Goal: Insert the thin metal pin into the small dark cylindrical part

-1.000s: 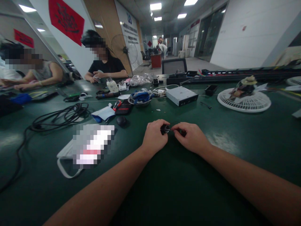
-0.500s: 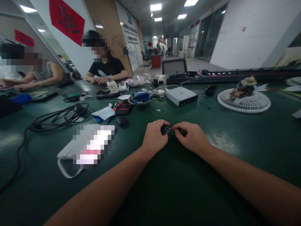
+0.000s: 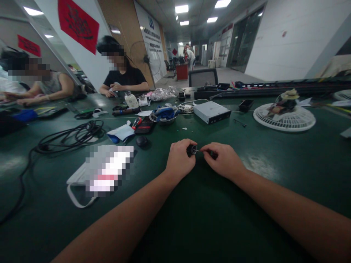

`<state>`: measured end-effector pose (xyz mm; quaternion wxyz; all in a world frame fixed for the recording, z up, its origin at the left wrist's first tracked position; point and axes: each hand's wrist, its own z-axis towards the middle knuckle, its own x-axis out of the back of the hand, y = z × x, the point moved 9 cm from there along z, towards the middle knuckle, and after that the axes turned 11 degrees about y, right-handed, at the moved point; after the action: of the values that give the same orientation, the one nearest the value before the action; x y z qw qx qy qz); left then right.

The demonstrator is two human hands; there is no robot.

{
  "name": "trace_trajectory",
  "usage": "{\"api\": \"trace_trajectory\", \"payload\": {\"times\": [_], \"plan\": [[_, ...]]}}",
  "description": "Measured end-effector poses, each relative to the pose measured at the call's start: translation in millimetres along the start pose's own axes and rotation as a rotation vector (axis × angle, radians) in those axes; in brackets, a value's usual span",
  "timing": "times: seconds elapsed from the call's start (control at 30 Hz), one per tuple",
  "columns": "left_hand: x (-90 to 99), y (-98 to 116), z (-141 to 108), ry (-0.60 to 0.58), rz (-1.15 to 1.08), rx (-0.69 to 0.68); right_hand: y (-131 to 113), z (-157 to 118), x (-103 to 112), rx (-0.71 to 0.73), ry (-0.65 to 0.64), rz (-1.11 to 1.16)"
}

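Head view: far left of the grip, black cables (image 3: 70, 136) coil on the green table (image 3: 197, 219), and a white face mask (image 3: 82, 182) lies nearer. Just left and beyond sits a small black dome (image 3: 142, 141). Now the left hand (image 3: 179, 159) curls tight around a small black part (image 3: 191, 149), silvery end poking out. Touching it, the right hand (image 3: 223, 160) pinches a thin dark tool (image 3: 208, 153) between fingertips. Far right rests a white fan grille (image 3: 285, 117).
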<state>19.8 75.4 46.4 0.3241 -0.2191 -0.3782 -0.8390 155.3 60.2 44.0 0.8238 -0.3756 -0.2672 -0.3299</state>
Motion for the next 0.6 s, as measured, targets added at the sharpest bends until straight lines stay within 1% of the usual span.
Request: {"api": "trace_trajectory", "payload": {"times": [0.1,0.23,0.3,0.4,0.5,0.6], "plan": [[-1.6,1.1,-0.2,-0.014,-0.004,-0.015,-5.8,-0.8,-1.5,0.047,-0.026,0.019],[-3.0,3.4,-0.4,-0.029,-0.003,-0.038,0.3,0.7,4.1,-0.016,0.041,-0.018],[-1.8,2.4,-0.2,-0.014,0.003,-0.029,3.1,1.0,4.4,-0.038,0.05,-0.024],[-0.1,0.4,0.2,0.007,0.003,-0.009,-0.2,0.4,0.5,-0.001,0.012,0.004],[-0.6,0.8,0.4,0.002,-0.007,-0.008,-4.9,-1.0,-2.7,0.045,-0.028,0.03],[-2.2,3.3,0.3,-0.021,-0.011,-0.027,-0.7,-0.4,2.2,0.009,0.029,-0.005]]}}
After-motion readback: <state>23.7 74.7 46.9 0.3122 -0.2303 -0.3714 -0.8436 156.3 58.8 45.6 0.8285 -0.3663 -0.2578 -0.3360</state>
